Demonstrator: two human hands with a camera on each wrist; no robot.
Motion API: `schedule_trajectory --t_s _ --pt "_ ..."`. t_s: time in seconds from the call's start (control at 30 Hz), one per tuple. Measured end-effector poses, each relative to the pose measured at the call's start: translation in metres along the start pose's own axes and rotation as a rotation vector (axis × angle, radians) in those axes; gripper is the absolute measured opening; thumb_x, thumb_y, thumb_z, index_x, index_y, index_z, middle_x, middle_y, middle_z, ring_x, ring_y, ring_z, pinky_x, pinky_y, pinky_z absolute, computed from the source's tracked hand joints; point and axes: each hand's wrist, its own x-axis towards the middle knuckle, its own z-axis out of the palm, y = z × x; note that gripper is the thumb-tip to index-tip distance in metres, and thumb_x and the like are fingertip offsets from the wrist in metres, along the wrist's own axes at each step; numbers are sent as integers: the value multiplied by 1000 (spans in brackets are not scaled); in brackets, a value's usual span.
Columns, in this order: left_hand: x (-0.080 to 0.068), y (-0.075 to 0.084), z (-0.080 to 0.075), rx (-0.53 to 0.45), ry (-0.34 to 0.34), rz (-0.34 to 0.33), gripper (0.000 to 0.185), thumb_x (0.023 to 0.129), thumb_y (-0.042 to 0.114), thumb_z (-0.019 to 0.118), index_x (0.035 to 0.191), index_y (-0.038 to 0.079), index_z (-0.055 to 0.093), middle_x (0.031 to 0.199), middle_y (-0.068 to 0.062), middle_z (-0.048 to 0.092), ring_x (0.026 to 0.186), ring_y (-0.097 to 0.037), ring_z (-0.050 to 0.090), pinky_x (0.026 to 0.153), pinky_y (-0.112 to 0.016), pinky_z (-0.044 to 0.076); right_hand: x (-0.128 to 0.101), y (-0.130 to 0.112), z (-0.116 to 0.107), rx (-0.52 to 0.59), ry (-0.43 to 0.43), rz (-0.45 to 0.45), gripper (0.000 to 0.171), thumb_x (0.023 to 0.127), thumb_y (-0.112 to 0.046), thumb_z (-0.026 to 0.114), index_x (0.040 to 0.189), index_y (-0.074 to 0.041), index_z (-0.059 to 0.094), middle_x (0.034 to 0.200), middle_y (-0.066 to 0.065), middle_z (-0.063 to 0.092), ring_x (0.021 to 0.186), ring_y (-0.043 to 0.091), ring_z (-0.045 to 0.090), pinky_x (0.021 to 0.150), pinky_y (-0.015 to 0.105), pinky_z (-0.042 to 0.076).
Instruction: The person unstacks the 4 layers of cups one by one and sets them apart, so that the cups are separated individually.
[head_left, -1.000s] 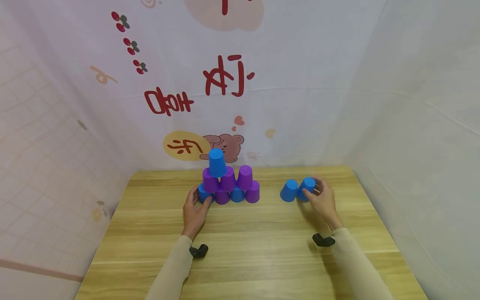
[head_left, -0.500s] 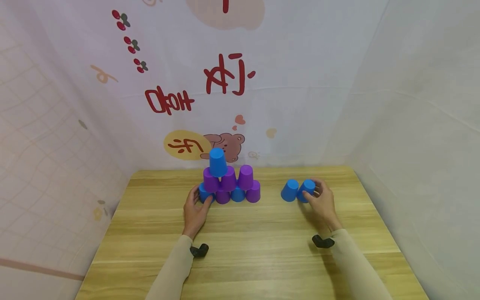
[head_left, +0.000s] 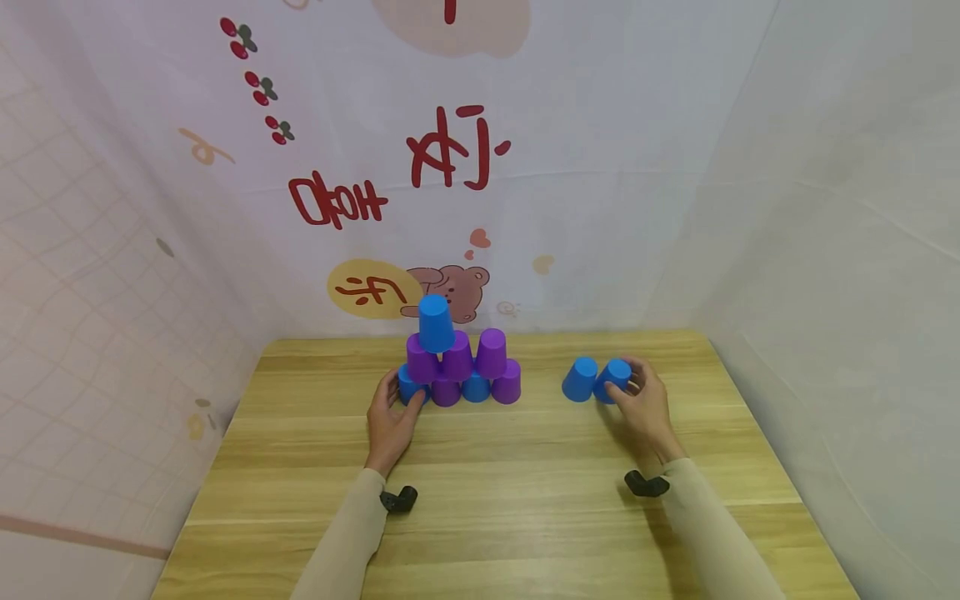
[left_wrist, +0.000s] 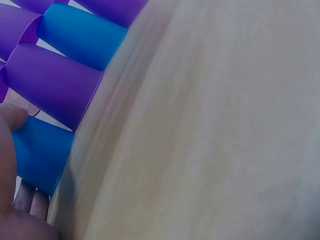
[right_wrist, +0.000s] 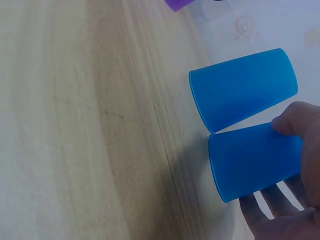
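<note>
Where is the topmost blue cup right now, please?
In the head view, just left of centre, the topmost blue cup sits mouth-down atop the second row's two leftmost purple cups.

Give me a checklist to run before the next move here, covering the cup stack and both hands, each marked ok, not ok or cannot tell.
1. Left hand at the bottom-left blue cup: ok, thumb and fingers around it.
2. Right hand on the outer loose blue cup: ok, gripping.
3. Three purple cups in the second tier: ok.
4. Third tier has two cups: not ok, only the top blue cup.
5. Firmness of the right-hand grip: cannot tell.
</note>
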Motion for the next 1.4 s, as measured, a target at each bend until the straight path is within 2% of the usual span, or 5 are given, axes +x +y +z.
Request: schedule_trajectory --t_s 0.37,0.53,0.77,1.0,1.4 --pt "0 0 0 -2 0 10 62 106 19 81 162 11 55 163 -16 62 155 -38 60 135 -57 47 1 1 -2 -3 -12 -7 64 106 -5 77 162 4 47 162 34 58 151 56 57 127 66 49" --pt "0 1 2 0 6 8 62 106 19 81 162 11 55 162 -16 63 155 -38 60 134 -57 48 4 -2 -8 17 -72 -19 77 105 -7 80 169 5 39 167 37 50 158 59 49 130 71 43" --pt "0 4 3 -1 10 -12 62 107 21 80 163 12 54 163 -16 62 156 -38 59 135 -57 47 11 -2 -17 7 -146 -15 101 102 -15 86 179 -3 21 177 35 38 165 59 36 135 77 33" --pt "-1 4 5 1 10 -18 62 107 20 80 163 12 54 163 -16 62 155 -37 59 135 -55 47 12 -6 -28 -33 -203 13 117 102 -32 87 183 -20 5 187 26 20 172 58 19 137 81 23" --pt "-2 2 4 8 15 0 63 106 19 81 163 11 54 163 -17 62 155 -39 60 134 -58 48 14 -54 -39 -53 -106 -107 106 104 -33 83 183 -30 12 190 15 21 175 52 18 139 80 18"
